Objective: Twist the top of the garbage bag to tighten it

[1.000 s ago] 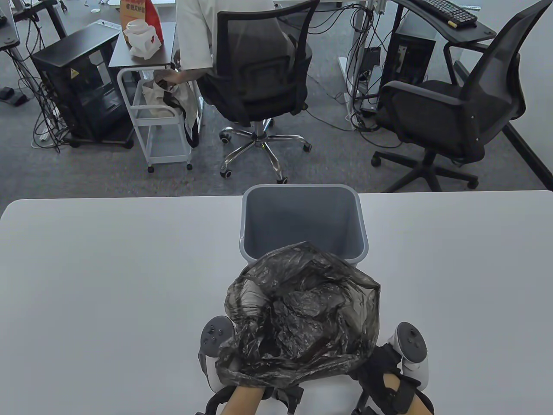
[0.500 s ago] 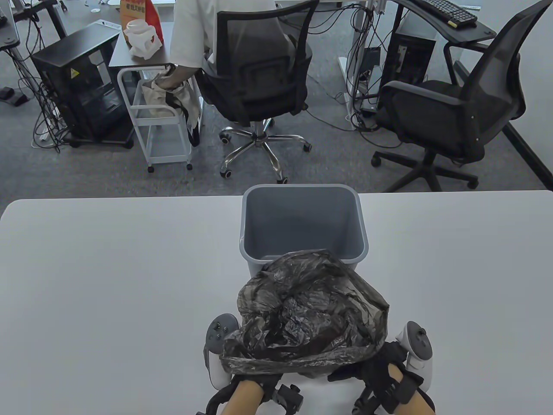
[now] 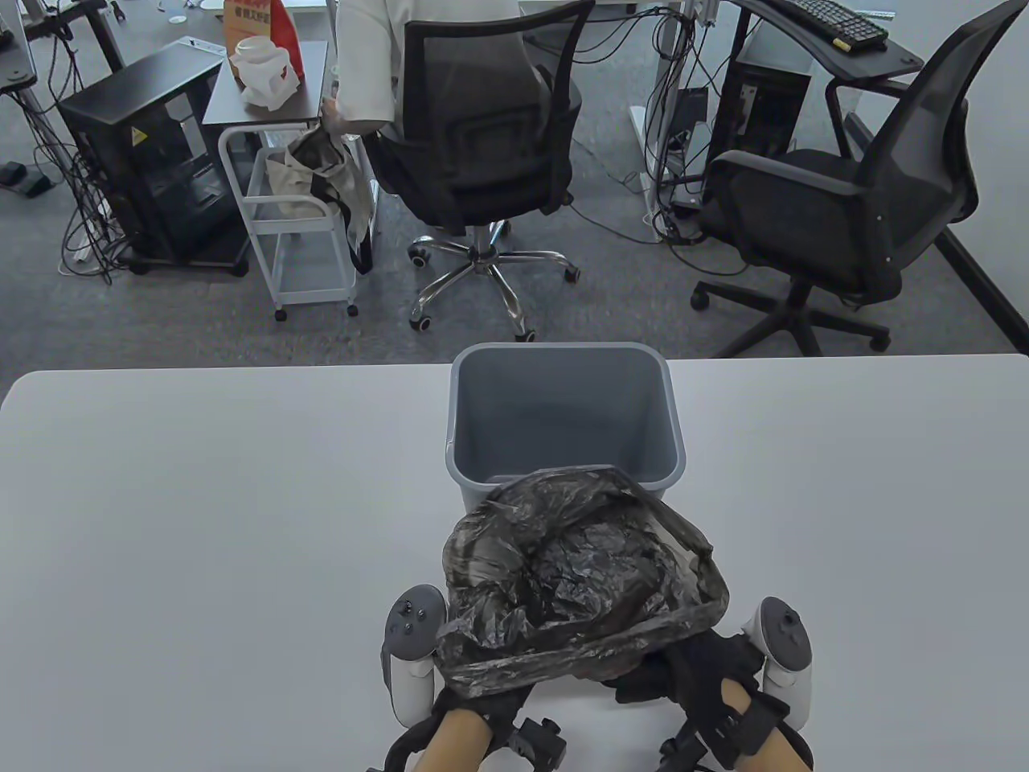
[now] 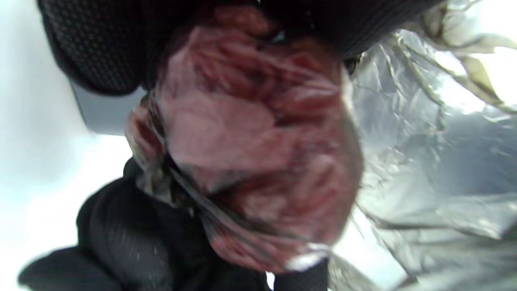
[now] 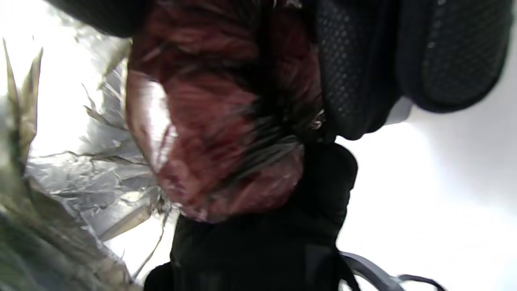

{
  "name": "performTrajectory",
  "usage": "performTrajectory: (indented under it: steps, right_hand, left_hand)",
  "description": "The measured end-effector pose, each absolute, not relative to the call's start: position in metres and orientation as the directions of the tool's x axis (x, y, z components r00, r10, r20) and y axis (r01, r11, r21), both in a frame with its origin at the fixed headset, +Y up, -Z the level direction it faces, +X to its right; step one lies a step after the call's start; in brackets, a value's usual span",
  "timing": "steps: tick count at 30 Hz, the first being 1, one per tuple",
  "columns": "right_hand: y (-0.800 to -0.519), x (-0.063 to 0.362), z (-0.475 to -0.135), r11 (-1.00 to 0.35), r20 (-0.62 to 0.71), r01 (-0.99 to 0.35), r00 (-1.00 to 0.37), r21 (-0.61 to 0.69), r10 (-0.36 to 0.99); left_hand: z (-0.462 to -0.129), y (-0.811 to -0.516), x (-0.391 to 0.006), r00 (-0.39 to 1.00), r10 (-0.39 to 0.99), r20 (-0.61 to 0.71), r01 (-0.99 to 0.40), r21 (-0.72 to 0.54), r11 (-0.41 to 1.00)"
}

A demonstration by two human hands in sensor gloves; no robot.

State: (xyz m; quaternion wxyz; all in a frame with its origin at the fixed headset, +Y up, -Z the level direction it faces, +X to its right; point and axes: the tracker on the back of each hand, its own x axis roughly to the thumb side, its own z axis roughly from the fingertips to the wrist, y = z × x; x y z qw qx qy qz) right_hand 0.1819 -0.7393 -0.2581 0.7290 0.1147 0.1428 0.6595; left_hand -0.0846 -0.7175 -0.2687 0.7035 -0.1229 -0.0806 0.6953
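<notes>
A crumpled, translucent black garbage bag (image 3: 579, 579) sits on the white table (image 3: 201, 523) in front of a grey bin (image 3: 563, 418). My left hand (image 3: 474, 683) grips the bag's near rim on the left. My right hand (image 3: 683, 667) grips the near rim on the right. The rim stretches between them as a rolled band. In the left wrist view the gloved fingers (image 4: 121, 226) pinch bunched film (image 4: 424, 141) close to the lens. In the right wrist view the gloved fingers (image 5: 363, 72) hold bunched film (image 5: 93, 182) too. The fingertips are partly hidden under the bag.
The open grey bin stands just behind the bag at the table's middle. Beyond the table's far edge are two black office chairs (image 3: 836, 201), a seated person (image 3: 378, 64) and a white cart (image 3: 297, 233).
The bag has sunk lower and flatter. Its near rim has been drawn tighter into a band between my hands, and both hands have shifted slightly closer to the bag.
</notes>
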Motion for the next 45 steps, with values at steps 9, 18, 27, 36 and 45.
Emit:
performTrajectory:
  steps: [9,18,27,36,45]
  right_hand:
    - [-0.724,0.171,-0.257,-0.054,0.127,-0.9,0.002,0.433,0.992]
    - [-0.739,0.183,-0.259,0.114,-0.067,-0.949,0.098,0.294,0.993]
    - [-0.726,0.17,-0.257,-0.023,0.12,-0.899,0.033,0.437,0.992]
    - [-0.736,0.18,-0.258,0.041,-0.007,-0.95,0.041,0.31,0.999]
    - [-0.726,0.169,-0.256,-0.015,0.116,-0.903,0.039,0.428,0.992]
  left_hand:
    - [-0.268,-0.723,-0.091,-0.059,0.988,-0.146,-0.97,-0.226,-0.091]
    - [-0.271,-0.722,-0.09,-0.083,0.99,-0.11,-0.951,-0.289,-0.112]
    - [-0.267,-0.721,-0.097,0.024,0.991,-0.131,-0.987,-0.159,0.003]
    - [-0.269,-0.721,-0.094,-0.024,0.994,-0.11,-0.968,-0.246,-0.051]
    - [-0.267,-0.719,-0.097,0.035,0.992,-0.125,-0.985,-0.17,0.013]
